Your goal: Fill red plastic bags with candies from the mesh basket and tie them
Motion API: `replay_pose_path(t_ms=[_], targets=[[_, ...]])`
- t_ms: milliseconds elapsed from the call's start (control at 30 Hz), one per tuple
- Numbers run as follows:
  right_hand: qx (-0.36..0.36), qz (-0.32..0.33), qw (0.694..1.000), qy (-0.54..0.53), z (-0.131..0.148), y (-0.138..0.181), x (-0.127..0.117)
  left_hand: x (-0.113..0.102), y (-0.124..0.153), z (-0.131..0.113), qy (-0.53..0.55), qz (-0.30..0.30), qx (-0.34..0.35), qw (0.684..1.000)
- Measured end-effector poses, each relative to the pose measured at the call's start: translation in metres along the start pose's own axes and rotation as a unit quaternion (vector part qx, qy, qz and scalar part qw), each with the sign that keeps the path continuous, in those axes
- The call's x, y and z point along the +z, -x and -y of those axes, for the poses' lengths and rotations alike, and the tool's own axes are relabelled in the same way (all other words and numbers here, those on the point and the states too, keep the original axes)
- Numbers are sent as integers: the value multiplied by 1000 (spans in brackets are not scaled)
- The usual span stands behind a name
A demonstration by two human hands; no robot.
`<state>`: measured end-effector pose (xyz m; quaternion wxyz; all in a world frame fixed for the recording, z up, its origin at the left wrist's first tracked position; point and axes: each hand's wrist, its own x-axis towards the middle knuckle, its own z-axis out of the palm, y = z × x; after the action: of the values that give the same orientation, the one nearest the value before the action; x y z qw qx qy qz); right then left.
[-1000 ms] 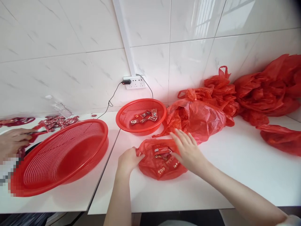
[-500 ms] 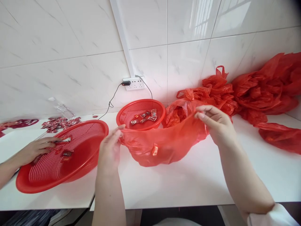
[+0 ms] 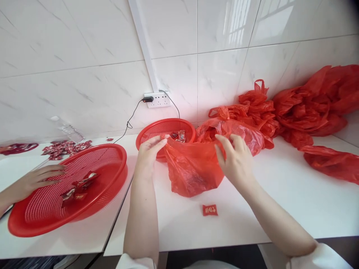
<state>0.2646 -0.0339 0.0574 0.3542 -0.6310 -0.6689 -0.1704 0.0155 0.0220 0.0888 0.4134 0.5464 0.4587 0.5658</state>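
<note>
Between my hands hangs a thin red plastic bag (image 3: 195, 170), its rim stretched across the middle of the white table. My left hand (image 3: 148, 157) pinches the bag's upper left edge. At the upper right edge, the bent fingers of my right hand (image 3: 237, 160) hold the plastic; the exact grip is partly hidden. A small red wrapped packet (image 3: 209, 210) with pale lettering lies on the table just below the bag. Behind my left hand stands a round red basket (image 3: 146, 130) containing a few small wrapped packets (image 3: 181, 135).
At left, another person's hand (image 3: 42, 179) reaches over a large red basket (image 3: 112, 194) holding several packets. More packets (image 3: 67, 148) and a clear bottle (image 3: 67, 129) lie behind it. Crumpled red bags (image 3: 311, 104) pile along the wall at right. A cord runs from the power socket (image 3: 158, 100).
My hands have drawn closer together, so the bag hangs narrower. The red packet seen by the bag now lies on the table. More packets are in the large basket, and the other person's hand looks emptied.
</note>
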Motion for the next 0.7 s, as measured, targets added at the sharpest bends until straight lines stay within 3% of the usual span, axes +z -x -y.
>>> replay_pose_path(t_ms=[100, 167, 233, 300, 367, 400, 500, 567, 633, 700], targets=[[-22, 22, 1000, 4, -7, 33, 2, -4, 2, -6, -116, -18, 22, 993], [-7, -4, 1000, 2, -22, 56, 3, -6, 5, -12, -159, -20, 24, 987], [-34, -89, 995, 1, -40, 75, 1, -7, 10, -17, -150, -10, 22, 988], [-103, -213, 971, -17, -52, 91, -5, -6, 13, -20, -122, 3, 15, 992], [-169, -251, 951, -62, -53, 103, -11, -4, 15, -22, -96, 14, -2, 995], [-206, -215, 950, -96, -49, 108, -13, -3, 15, -23, -82, 25, -14, 996], [-300, 34, 939, -166, -27, 121, -8, -3, 15, -24, -51, 74, -52, 995], [-323, 146, 921, -163, -12, 128, 4, -4, 16, -25, -40, 98, -58, 993], [-319, 192, 916, -148, -3, 134, 18, -6, 19, -26, -31, 112, -49, 992], [-302, 194, 919, -164, -1, 137, 26, -8, 24, -29, -30, 128, -34, 991]])
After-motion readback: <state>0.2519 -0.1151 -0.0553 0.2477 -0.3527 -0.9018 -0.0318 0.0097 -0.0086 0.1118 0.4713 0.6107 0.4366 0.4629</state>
